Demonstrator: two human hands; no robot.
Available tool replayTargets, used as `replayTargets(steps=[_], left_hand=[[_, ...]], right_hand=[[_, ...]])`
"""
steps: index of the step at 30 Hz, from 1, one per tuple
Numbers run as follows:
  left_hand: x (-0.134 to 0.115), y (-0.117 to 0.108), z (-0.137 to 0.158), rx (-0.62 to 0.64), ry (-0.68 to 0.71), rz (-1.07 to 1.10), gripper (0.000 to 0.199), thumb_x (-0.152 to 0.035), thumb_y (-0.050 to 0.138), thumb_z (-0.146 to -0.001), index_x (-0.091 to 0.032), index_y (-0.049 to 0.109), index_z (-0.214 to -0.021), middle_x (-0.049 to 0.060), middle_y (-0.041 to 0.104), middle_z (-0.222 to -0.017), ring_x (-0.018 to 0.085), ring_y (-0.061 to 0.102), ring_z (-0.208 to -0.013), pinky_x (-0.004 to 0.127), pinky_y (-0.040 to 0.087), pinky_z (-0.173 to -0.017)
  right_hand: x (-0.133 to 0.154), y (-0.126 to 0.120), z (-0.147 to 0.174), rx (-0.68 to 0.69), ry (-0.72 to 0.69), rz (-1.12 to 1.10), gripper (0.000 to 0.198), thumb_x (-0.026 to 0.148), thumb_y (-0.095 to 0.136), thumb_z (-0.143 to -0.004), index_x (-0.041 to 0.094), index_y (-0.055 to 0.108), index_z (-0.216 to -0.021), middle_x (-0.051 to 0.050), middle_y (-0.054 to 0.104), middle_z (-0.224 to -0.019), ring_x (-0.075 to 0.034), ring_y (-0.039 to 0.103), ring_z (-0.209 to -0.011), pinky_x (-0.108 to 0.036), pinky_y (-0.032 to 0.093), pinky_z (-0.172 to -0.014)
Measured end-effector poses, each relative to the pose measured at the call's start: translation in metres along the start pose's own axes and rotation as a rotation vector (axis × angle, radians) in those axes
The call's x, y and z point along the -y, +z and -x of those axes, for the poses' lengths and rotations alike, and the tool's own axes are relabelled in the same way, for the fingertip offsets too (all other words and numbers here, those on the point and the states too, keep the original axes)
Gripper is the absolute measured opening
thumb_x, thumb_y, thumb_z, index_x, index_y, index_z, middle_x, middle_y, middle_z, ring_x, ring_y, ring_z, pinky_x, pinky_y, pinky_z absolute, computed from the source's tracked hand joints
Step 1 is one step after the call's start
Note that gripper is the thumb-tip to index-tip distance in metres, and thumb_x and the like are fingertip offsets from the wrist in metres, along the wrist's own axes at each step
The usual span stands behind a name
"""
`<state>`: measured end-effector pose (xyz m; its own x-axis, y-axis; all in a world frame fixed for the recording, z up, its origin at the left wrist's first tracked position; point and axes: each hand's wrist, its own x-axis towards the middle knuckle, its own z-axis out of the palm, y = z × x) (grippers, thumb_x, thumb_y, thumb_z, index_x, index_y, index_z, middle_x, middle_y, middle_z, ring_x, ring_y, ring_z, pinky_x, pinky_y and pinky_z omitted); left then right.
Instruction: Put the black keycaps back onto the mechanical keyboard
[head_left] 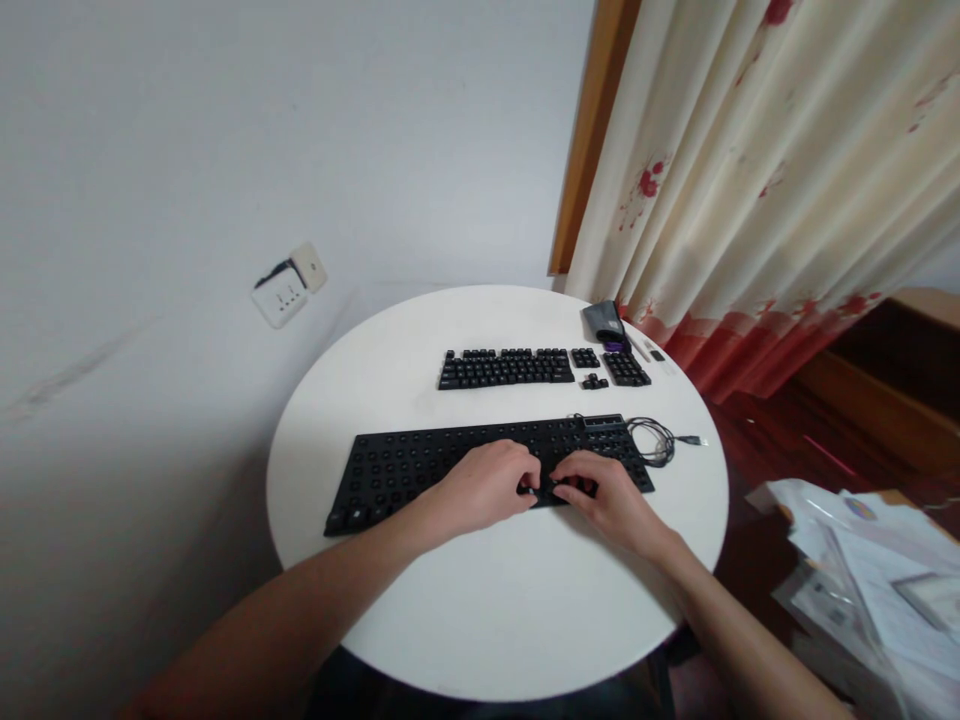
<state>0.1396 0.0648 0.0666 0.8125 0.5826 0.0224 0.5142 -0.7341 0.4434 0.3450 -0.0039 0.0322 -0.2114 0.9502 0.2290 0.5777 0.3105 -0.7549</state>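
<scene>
A black keyboard (pixel 420 462) lies across the near half of the round white table, most of its key positions showing bare switches. A few keycaps (pixel 358 515) sit on its lower left corner. My left hand (pixel 499 482) rests over the lower right part of the board, fingers curled together around something small and dark that I cannot make out. Just to its right, my right hand (pixel 604 495) pinches what looks like a small black keycap (pixel 557 484) between thumb and fingertips, low over the front edge. Both hands hide the switches beneath them.
Behind the keyboard, loose black keycaps (pixel 506 369) lie in keyboard-like rows, with a number-pad block (pixel 627 369) at right. A dark pouch (pixel 603 321) stands at the back right. A coiled USB cable (pixel 660 440) lies right. Papers and plastic bags (pixel 862 560) are beyond the table edge.
</scene>
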Motion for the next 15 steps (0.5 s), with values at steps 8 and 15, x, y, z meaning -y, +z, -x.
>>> replayTargets(steps=[8, 15], left_hand=[[-0.0009, -0.0006, -0.0003, 0.012, -0.003, -0.008, 0.003, -0.024, 0.069, -0.079, -0.022, 0.071, -0.081, 0.002, 0.07, -0.086, 0.02, 0.062, -0.086, 0.029, 0.045, -0.074], [-0.0004, 0.0005, -0.0004, -0.006, 0.012, -0.017, 0.003, -0.023, 0.068, -0.079, -0.022, 0.07, -0.082, 0.0, 0.069, -0.086, 0.019, 0.062, -0.086, 0.029, 0.044, -0.075]], right_hand=[[-0.0009, 0.0019, 0.0034, 0.01, -0.108, 0.067, 0.011, 0.02, 0.065, -0.087, 0.024, 0.07, -0.096, -0.005, 0.07, -0.095, -0.02, 0.062, -0.09, -0.034, 0.05, -0.08], [0.0011, 0.0052, 0.008, 0.006, -0.245, 0.239, 0.018, 0.01, 0.058, -0.089, 0.02, 0.07, -0.098, -0.007, 0.068, -0.098, -0.02, 0.06, -0.09, -0.033, 0.051, -0.077]])
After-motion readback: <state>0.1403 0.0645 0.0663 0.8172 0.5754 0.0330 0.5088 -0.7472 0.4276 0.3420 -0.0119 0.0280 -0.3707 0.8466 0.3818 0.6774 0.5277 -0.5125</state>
